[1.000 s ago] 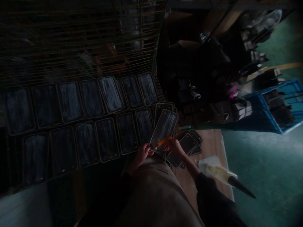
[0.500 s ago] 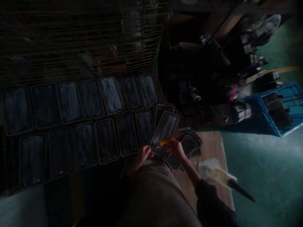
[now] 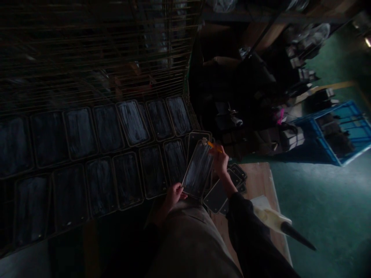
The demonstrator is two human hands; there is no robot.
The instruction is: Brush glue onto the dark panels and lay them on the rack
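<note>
My left hand [image 3: 174, 195] is closed on the lower left corner of a dark rectangular panel [image 3: 198, 170] with rounded corners and a pale rim. Whitish streaks run along the panel's face, and it is tilted over my lap. In my right hand [image 3: 220, 158] is a brush [image 3: 214, 146] with an orange handle. Its pale bristles touch the panel near the top edge. Another dark panel [image 3: 194, 139] lies partly hidden behind the held one. Under my right forearm, several similar panels [image 3: 216, 199] are stacked loosely on a wooden board.
Two rows of streaked panels [image 3: 79, 133] lie to the left beside a wire mesh cage [image 3: 116, 46]. A cream bottle with a dark nozzle [image 3: 271, 218] lies on the wooden board [image 3: 257, 173]. A blue crate [image 3: 344, 154] stands on the green floor at right, near dark bundles.
My right hand has moved the brush from the panel's lower part up to its top edge. My left hand keeps hold of the panel's corner. The whole view has shifted slightly.
</note>
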